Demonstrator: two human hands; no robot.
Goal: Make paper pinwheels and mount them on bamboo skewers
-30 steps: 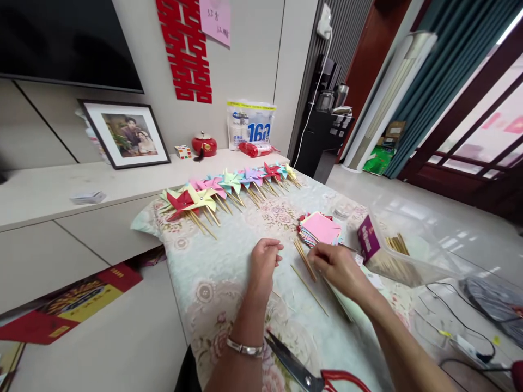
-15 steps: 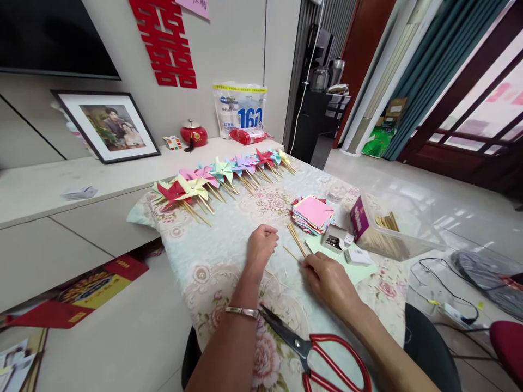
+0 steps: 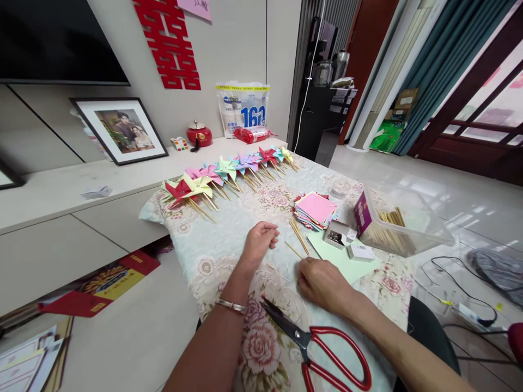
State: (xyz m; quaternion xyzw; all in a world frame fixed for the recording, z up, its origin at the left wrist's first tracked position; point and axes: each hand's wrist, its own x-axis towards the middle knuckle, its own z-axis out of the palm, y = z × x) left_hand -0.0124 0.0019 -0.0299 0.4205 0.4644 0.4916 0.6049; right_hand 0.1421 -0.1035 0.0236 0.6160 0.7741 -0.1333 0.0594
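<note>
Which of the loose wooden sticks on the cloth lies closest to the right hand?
The single stick, lying by itself just beyond the right hand. The other loose sticks form a small bundle farther away, beside the stack of coloured paper squares.

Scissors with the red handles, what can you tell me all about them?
The scissors have two big red loop handles and dark metal blades. They lie flat on the flowered tablecloth, blades a little open, tips pointing toward the left forearm, handles toward the table's near edge. They sit between the two arms, just below the right hand. No hand holds them.
</note>
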